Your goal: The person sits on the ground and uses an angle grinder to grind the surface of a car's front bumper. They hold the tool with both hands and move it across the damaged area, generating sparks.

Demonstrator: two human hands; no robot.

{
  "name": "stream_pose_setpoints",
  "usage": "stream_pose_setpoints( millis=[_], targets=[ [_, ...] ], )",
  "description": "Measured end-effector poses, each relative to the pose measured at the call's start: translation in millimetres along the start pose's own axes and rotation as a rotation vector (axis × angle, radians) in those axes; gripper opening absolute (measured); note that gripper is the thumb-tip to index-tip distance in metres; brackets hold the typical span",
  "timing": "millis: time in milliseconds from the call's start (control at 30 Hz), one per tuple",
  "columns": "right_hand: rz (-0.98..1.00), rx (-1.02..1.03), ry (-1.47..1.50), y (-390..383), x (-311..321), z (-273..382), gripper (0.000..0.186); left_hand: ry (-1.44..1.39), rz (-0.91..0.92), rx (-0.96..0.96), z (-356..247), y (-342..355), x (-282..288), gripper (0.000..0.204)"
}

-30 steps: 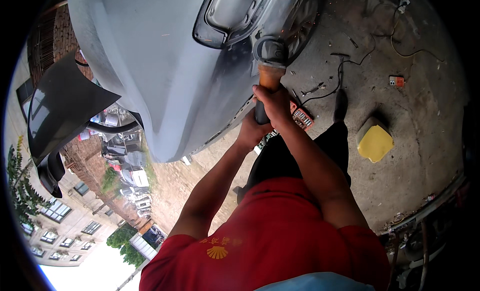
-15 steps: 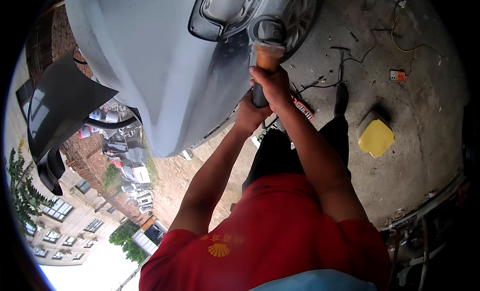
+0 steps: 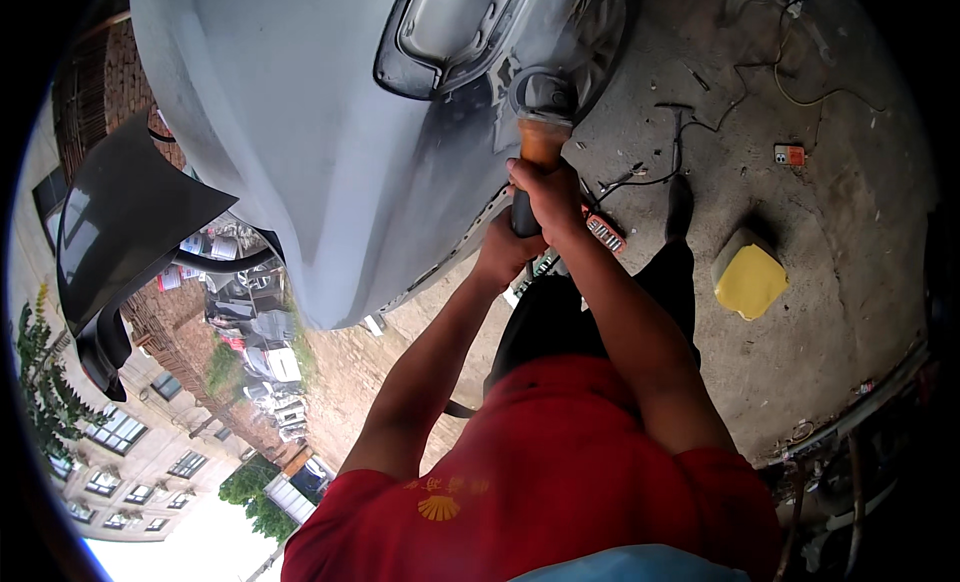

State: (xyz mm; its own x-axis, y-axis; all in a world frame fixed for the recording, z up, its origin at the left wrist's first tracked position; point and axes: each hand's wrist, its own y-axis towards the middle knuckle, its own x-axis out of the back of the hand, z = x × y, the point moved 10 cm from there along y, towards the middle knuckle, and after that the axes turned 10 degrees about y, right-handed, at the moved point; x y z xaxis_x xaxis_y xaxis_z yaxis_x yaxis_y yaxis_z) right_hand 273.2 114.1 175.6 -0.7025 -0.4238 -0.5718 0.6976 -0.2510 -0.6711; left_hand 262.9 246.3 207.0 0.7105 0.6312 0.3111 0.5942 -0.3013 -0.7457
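Both my hands are wrapped round an angle grinder [image 3: 544, 142] with an orange body and a black handle. My right hand [image 3: 550, 197] grips it nearer the head; my left hand [image 3: 508, 249] closes round the rear end of the handle. The grinder's round head lies against the edge of a grey car body panel [image 3: 350, 142], beside the wheel [image 3: 603, 42]. Its disc is mostly hidden under the head, so I cannot tell how it touches. Bare and dark scuffed patches show on the panel there, below a recessed opening with a dark rim [image 3: 440, 42].
On the concrete floor to the right are a yellow-topped container [image 3: 750, 280], a small orange-and-white box [image 3: 789, 155] and a trailing cable [image 3: 735, 102]. A red tray of small parts [image 3: 604, 232] lies by my legs. A dark loose-hanging car panel [image 3: 130, 222] is at the left.
The grinder and both hands have shifted slightly down and right in the picture. A haze of dust now hangs over the wheel. My grip is unchanged.
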Motion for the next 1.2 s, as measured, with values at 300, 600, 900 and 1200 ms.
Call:
stream_pose_setpoints(
  millis=[300,600,900,1200],
  targets=[
    [0.103,0.021,0.141,13,-2,14,0.027,0.169,-0.067,0.035,-34,4,0,0.055],
    [0.065,-0.040,0.146,15,-10,1,0.031,0.264,-0.243,-0.122,-45,-7,25,0.069],
    [0.066,-0.203,-0.054,24,48,-42,0.055,0.174,-0.190,-0.010,18,-14,-15,0.067],
    [0.043,-0.279,0.017,23,47,-51,0.053,0.282,-0.213,-0.025,10,-14,-6,0.069]
  ],
)
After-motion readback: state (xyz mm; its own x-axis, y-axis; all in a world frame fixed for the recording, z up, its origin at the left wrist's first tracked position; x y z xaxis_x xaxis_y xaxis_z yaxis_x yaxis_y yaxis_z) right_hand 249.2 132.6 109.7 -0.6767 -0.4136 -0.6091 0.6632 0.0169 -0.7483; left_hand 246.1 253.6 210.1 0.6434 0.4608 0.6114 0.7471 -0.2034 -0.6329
